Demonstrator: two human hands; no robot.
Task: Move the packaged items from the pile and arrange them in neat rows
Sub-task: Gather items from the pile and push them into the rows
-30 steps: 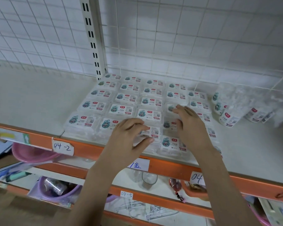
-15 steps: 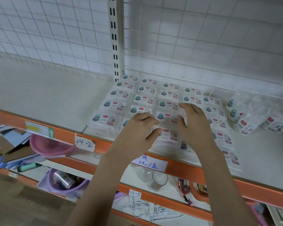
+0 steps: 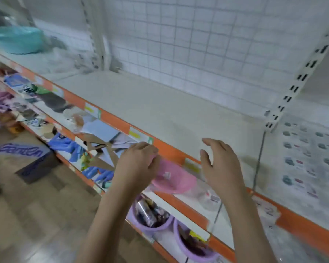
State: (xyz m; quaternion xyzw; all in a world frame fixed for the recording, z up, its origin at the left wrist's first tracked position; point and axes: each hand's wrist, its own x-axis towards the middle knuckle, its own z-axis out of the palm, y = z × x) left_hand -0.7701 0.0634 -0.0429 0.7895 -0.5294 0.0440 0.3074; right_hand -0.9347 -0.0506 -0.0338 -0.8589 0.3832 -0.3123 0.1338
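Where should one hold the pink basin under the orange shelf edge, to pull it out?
Judging from the blurred view, grip the pink basin by its rim, from the open aisle side. Only that front part shows below the orange shelf edge; the rest is hidden. Both the left hand and right hand look free.

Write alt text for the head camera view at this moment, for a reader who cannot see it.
Motion-blurred view: the person's left hand with curled fingers and right hand with spread fingers hover empty in front of the orange-edged white shelf. The rows of clear-wrapped labelled packages lie at the far right. A pink plastic basin sits on the shelf below.
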